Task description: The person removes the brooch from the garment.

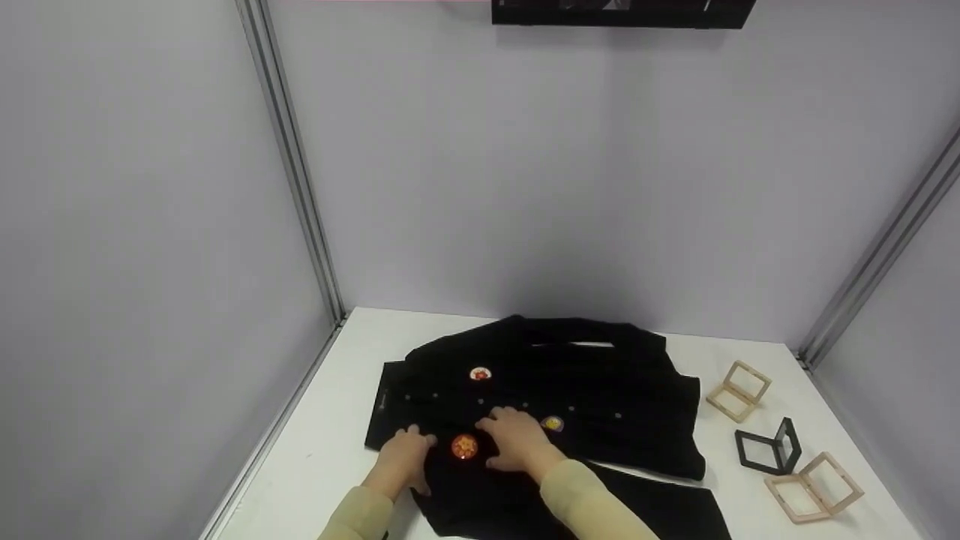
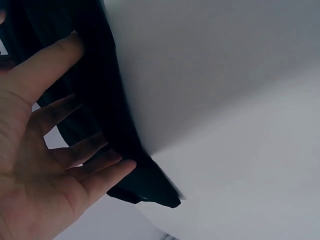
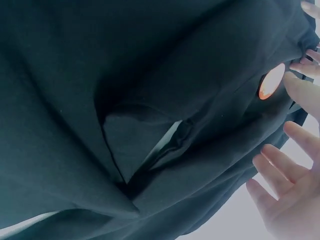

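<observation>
A black buttoned garment [image 1: 600, 442] lies spread over the white table. My left hand [image 1: 403, 459] rests on its left part with fingers spread; in the left wrist view the left hand [image 2: 55, 165] touches the garment's dark edge [image 2: 110, 100]. To the right, my right hand [image 1: 514, 442] lies on the cloth, its fingers loosely extended. Between the hands sits a round red-orange badge [image 1: 464, 447], seen also as a bright orange disc [image 3: 272, 81] in the right wrist view, near the right hand [image 3: 290, 185]. Neither hand grips anything visible.
A white-and-red badge [image 1: 481, 373] and a yellow-and-purple badge [image 1: 553, 424] are on the garment. On the right stand a light wooden hinged frame [image 1: 735, 394], a black one [image 1: 772, 450] and another wooden one [image 1: 814, 491]. Grey walls [image 1: 562, 187] enclose the table [image 1: 322, 405].
</observation>
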Tool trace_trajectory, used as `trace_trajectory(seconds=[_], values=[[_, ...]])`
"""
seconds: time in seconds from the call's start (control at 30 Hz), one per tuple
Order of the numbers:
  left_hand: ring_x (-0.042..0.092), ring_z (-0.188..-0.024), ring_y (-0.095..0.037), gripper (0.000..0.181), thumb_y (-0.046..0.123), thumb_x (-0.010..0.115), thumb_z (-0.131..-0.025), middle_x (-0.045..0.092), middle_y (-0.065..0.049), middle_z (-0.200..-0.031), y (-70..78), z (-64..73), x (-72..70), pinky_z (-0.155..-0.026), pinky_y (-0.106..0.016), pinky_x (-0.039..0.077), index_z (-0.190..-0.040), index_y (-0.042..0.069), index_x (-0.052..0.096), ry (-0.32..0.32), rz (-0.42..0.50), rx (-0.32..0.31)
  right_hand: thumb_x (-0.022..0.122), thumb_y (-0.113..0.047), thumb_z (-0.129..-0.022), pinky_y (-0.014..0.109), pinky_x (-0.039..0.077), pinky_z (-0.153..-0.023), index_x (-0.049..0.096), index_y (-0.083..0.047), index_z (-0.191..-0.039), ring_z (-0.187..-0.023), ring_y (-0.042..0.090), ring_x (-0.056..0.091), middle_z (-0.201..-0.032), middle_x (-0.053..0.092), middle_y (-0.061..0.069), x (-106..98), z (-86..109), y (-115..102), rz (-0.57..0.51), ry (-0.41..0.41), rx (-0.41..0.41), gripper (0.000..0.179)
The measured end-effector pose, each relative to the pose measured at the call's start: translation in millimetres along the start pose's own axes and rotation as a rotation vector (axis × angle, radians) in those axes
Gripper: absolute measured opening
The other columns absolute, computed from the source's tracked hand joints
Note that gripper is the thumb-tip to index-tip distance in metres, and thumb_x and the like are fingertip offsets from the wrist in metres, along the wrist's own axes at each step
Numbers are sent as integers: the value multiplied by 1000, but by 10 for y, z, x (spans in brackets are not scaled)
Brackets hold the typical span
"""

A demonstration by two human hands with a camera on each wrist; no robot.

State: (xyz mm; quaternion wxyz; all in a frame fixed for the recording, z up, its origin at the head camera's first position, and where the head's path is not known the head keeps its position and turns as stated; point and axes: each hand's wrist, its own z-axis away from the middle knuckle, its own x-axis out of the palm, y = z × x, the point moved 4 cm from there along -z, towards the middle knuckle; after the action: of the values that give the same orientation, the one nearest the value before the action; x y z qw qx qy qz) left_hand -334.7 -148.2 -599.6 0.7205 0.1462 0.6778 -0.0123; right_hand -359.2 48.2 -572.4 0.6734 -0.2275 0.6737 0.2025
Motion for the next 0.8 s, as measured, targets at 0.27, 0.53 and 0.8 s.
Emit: trace_trajectory(seconds=[0.27,0.53,0.8], values=[[73,-94,-37,59,11,106,-51,76,-15,-102,57,19,-25,-90,-50,63,-103,6,78,19,-59,33,88,-34,-84,47,59,-103,72,-21,-130,-118,29,70,-130,72,5,22,-38,-11,-11,-7,-6,51],[71,-101,-44,64,8,105,-52,72,-24,-115,58,34,-49,-91,-54,62,-110,4,78,24,11,26,88,-34,-85,47,58,-105,71,-21,-133,-121,29,69,-131,70,5,68,-48,13,-6,7,-13,53],[71,-97,-41,63,9,105,-52,71,-19,-106,39,23,-12,-88,-53,63,-109,6,78,7,2,17,86,-33,-87,45,56,-109,67,-21,-139,-129,28,66,-141,67,6,163,-63,-36,-5,-15,-24,57]])
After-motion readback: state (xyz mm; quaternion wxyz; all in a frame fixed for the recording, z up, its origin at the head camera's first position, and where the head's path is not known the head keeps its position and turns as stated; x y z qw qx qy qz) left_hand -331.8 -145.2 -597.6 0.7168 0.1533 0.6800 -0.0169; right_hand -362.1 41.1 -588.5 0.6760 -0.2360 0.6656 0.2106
